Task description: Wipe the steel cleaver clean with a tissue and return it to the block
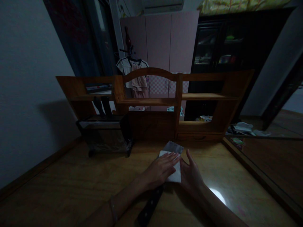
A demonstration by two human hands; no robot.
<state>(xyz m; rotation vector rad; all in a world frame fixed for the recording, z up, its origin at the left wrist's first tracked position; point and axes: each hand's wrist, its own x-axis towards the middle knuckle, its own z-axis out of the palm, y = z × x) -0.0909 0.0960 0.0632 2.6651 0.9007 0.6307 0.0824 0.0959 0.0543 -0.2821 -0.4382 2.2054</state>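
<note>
A broad-bladed kitchen knife lies slanted on the wooden table, its black riveted handle (151, 203) toward me and its blade (173, 147) pointing away. Over the blade is a folded white paper or cloth (175, 175). My left hand (163, 168) rests flat on this white piece, fingers stretched out. Against the right edge of the same piece is my right hand (191, 173), its thumb raised and apart; its other fingers are partly hidden. Most of the blade is covered.
A knife block (106, 135) with black-handled tools stands at the left of the table (71, 186). Behind the knife rises a wooden shelf unit (151, 101). A white wall (28, 94) borders the left side, and a raised wooden edge (255, 170) runs along the right.
</note>
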